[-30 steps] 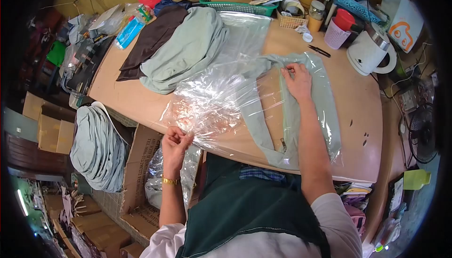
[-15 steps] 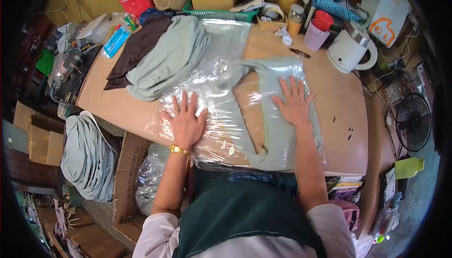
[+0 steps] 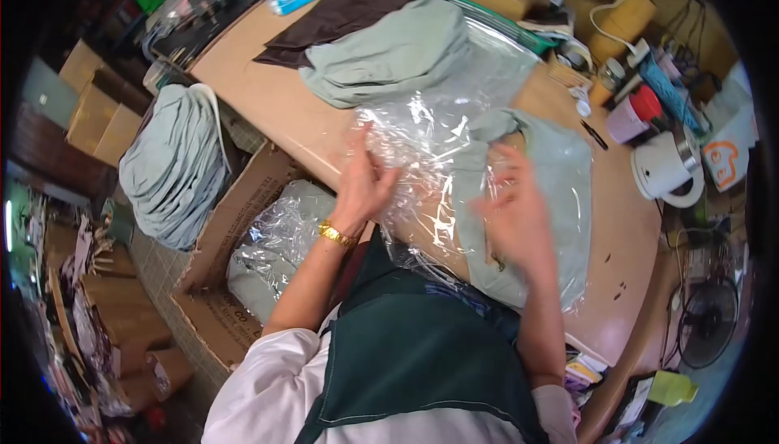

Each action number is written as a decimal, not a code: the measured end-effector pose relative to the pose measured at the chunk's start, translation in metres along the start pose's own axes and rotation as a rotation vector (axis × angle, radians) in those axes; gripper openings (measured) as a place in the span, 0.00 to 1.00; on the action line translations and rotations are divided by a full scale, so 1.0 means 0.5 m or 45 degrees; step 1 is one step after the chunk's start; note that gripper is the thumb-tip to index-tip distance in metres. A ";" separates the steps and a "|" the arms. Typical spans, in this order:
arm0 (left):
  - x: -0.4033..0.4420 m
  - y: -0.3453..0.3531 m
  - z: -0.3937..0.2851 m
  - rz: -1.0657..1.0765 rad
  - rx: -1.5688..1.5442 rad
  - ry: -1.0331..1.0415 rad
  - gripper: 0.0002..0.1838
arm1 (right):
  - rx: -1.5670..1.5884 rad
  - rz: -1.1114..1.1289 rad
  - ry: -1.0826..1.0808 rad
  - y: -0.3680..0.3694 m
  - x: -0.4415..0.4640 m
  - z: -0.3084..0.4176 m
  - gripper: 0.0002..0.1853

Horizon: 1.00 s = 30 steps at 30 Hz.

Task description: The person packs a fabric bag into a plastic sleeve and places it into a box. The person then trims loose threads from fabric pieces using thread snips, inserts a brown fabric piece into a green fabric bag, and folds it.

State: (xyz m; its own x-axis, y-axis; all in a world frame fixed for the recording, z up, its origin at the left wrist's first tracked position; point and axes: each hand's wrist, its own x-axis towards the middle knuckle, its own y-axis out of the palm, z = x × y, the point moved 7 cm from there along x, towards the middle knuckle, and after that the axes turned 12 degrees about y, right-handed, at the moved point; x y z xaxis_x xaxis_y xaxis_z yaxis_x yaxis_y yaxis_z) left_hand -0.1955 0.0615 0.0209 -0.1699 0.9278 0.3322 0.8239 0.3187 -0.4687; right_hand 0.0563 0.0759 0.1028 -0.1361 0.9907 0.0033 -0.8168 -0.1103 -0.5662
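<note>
Your palms have come up from flat: half a second ago both press on the plastic, and now the fingers are bent. Your left hand (image 3: 367, 184) is loosely spread, thumb apart from the fingers, at the near-left edge of the crumpled film (image 3: 422, 193); you seem to touch that edge, but no firm grip shows. Your right hand (image 3: 515, 213) is over the garment (image 3: 560, 168), too blurred to tell whether its fingers are wide, narrow or on the plastic. The garment lies under the clear plastic, beneath your right hand and out to its right, while the slack film bunches between your hands, more crumpled than when they pressed it. That suggests the smoothing gives way to handling the loose side, with the film not yet lying neat against the garment. Beyond your left hand sit a grey-green cloth (image 3: 389, 51) and a brown cloth (image 3: 349, 18), both apart from it; below and left of it stands a carton (image 3: 203, 282) with plastic-wrapped stuff (image 3: 280, 241) inside.
</note>
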 end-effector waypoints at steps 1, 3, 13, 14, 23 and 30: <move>0.000 0.019 -0.012 0.071 -0.387 -0.112 0.43 | -0.056 0.107 -0.180 0.066 -0.015 0.069 0.18; -0.001 0.017 -0.081 -0.012 -1.089 0.118 0.33 | -0.208 0.193 -0.461 0.146 0.001 0.129 0.19; -0.098 0.022 0.181 -0.706 -1.771 -0.384 0.30 | 1.337 0.492 -0.387 0.064 0.139 0.498 0.17; -0.098 -0.021 0.140 -0.593 -2.048 -0.303 0.32 | 1.377 0.558 -0.312 0.064 0.165 0.510 0.18; -0.519 -0.602 0.320 -1.244 -0.843 -0.489 0.26 | 0.348 0.857 -0.702 0.320 0.155 0.443 0.13; -0.955 -0.619 0.461 -1.263 0.349 -1.024 0.26 | -0.042 1.142 -0.645 0.790 0.034 0.098 0.17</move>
State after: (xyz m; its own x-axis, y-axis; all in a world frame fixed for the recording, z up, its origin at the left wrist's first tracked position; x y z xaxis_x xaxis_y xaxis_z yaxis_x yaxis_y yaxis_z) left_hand -0.4941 -0.4356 -0.1815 -0.9902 0.1017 0.0959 0.0419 0.8704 -0.4905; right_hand -0.2964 0.0455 -0.0805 -0.9148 0.3940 -0.0889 -0.2834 -0.7829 -0.5538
